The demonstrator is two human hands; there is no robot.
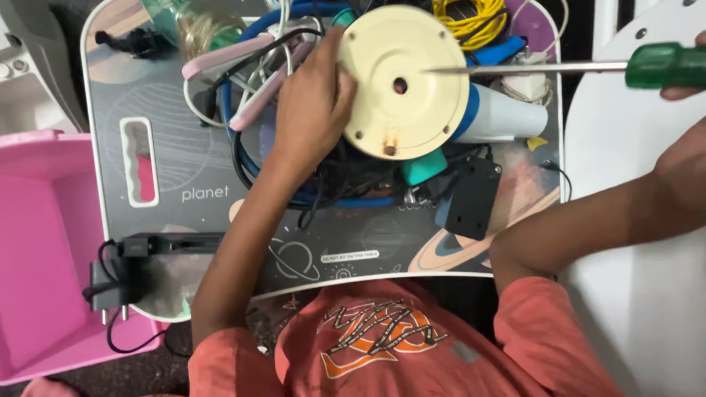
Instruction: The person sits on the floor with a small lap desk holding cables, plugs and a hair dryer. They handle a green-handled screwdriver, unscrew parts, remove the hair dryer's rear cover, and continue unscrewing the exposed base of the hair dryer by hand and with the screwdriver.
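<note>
My left hand (312, 99) grips the left rim of a round cream-coloured base (401, 84) belonging to a white and blue appliance lying on its side. My right hand (684, 158) holds a screwdriver with a green handle (665, 66); its long metal shaft (526, 68) runs left and its tip rests on the cream base, right of the centre hole. Only part of the right hand shows at the frame's right edge.
A grey lap table (176, 184) with space pictures carries tangled cables (254, 66), yellow wire (463, 18), a black square part (474, 195) and black power adapters (121, 276). A pink tub (40, 242) stands left; a white board (640, 294) lies right.
</note>
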